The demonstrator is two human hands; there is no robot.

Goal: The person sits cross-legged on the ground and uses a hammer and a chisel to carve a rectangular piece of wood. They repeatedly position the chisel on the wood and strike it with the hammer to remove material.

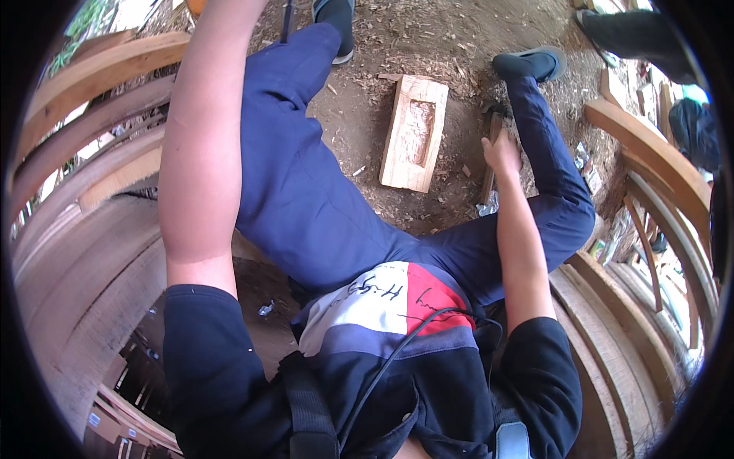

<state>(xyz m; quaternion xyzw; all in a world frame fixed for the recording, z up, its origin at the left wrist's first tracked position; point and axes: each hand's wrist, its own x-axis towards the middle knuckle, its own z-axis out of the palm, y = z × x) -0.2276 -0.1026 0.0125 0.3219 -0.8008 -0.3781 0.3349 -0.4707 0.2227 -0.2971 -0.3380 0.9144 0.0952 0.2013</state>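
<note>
My left arm (202,130) reaches up past the top edge of the picture, and its hand is out of sight. Lower and to the right, my right hand (502,153) is closed around the wooden handle of a tool with a dark head (494,122); the hand partly hides it, so its exact kind is unclear. Between my spread legs a pale wooden block (401,172) lies on the ground, apart from my right hand. A rough rectangular hollow (420,134) is cut into its upper face.
Wood chips litter the dirt floor (359,115). Curved wooden pieces (99,76) are stacked at left, with more curved timbers (650,145) at right. Another person's dark-clad leg (642,42) comes in at the top right. A black cable (397,344) hangs across my shirt.
</note>
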